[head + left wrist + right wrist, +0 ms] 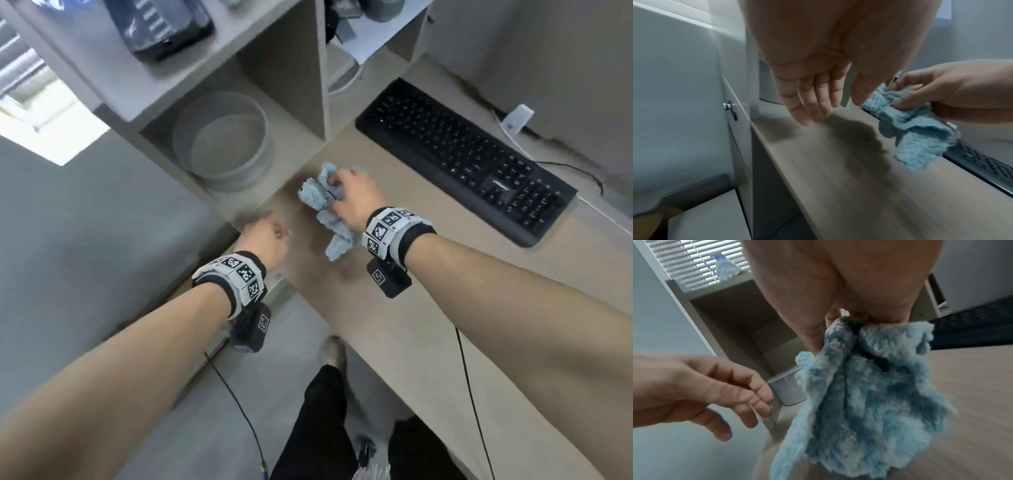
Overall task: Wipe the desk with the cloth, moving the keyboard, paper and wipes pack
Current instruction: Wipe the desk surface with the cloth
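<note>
My right hand [339,192] grips a bunched fluffy blue cloth [322,205] over the left end of the wooden desk [394,325]. In the left wrist view the cloth [910,129] hangs from the fingers just above the surface. My left hand [279,229] hovers beside it at the desk's left edge, holding nothing, with its fingers [807,104] straight. The black keyboard [466,161] lies at the back right of the cloth. In the right wrist view the cloth [869,394] fills the middle and hides the fingertips.
A shelf unit stands at the desk's left end, with a round grey container [222,140] in its lower cubby. White paper [370,37] lies in another cubby and a dark pack [161,24] on top. A spray bottle [725,267] stands above. Cables run behind the keyboard.
</note>
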Demonstrator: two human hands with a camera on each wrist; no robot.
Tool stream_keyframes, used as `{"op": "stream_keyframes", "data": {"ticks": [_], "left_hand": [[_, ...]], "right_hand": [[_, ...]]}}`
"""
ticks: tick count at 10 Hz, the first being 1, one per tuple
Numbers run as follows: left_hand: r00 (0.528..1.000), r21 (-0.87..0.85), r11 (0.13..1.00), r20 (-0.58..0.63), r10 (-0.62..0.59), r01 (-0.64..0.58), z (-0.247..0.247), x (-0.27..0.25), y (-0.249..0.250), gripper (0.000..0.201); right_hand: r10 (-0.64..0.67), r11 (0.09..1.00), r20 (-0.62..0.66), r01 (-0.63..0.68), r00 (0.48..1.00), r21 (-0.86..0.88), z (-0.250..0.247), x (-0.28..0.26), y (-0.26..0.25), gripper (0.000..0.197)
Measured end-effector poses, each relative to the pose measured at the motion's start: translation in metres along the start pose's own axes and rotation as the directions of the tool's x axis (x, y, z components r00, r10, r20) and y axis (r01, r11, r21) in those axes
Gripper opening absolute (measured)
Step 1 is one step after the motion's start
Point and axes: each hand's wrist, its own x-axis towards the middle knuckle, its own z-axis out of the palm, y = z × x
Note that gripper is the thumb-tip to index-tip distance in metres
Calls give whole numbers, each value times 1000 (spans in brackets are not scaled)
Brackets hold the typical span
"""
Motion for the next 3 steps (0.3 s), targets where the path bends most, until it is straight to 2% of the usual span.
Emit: {"op": "stream_keyframes", "data": {"ticks": [1,2,3], "left_hand": [[1000,-27,1000,7,-2,2,-15,9,-21,29],[1000,-57,998,7,-5,6,-22,14,-32,32],[1000,-104,995,-15,-3,2,-25,19,-34,31]], "right_hand": [[22,999,80,-20,997,-29,20,39,-22,49],[61,988,165,-36,984,-148,38,61,-23,53],[76,983,169,-45,983,-179,43,67,-17,54]]}}
